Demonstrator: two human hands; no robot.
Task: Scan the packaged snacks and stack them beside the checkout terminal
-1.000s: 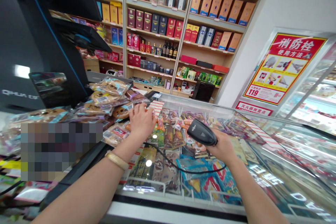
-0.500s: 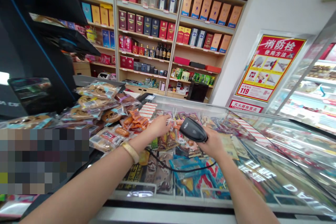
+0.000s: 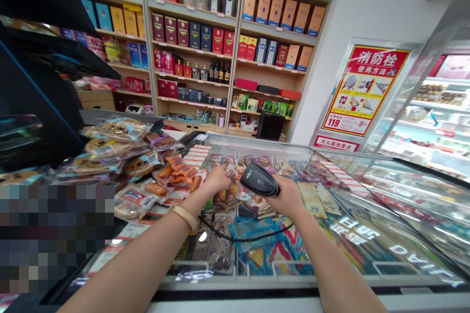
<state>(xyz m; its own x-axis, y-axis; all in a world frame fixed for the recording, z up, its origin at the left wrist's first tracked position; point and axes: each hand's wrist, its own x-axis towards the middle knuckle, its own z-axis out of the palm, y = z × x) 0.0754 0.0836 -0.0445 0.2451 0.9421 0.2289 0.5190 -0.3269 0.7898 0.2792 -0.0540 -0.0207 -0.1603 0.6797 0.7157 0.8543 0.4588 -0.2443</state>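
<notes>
My right hand [image 3: 288, 198] is wrapped round a black barcode scanner [image 3: 258, 179], whose head points left above the glass-topped counter [image 3: 270, 148]. A thin black cable [image 3: 235, 238] loops below it. My left hand [image 3: 219, 179], with a gold bracelet [image 3: 184, 217] on its wrist, is just left of the scanner's head. Its fingers are curled closed; what they grip, if anything, I cannot make out. Near that hand lie small orange snack packets [image 3: 182, 170] and a wrapped sausage [image 3: 154, 189]. A pile of clear-bagged flat brown food packs [image 3: 121, 129] sits farther left.
A dark monitor stand [image 3: 33, 88] rises at the left. Blue snack packs [image 3: 253, 227] show through the counter glass. Shelves with boxed bottles [image 3: 216, 41] stand behind, a red fire-hydrant poster [image 3: 365, 89] hangs on the wall, and a lit display case [image 3: 433, 117] is at the right.
The camera view has turned slightly, so the surroundings sit farther left. My left hand's fingers have curled closer together. The scanner stays in my right hand.
</notes>
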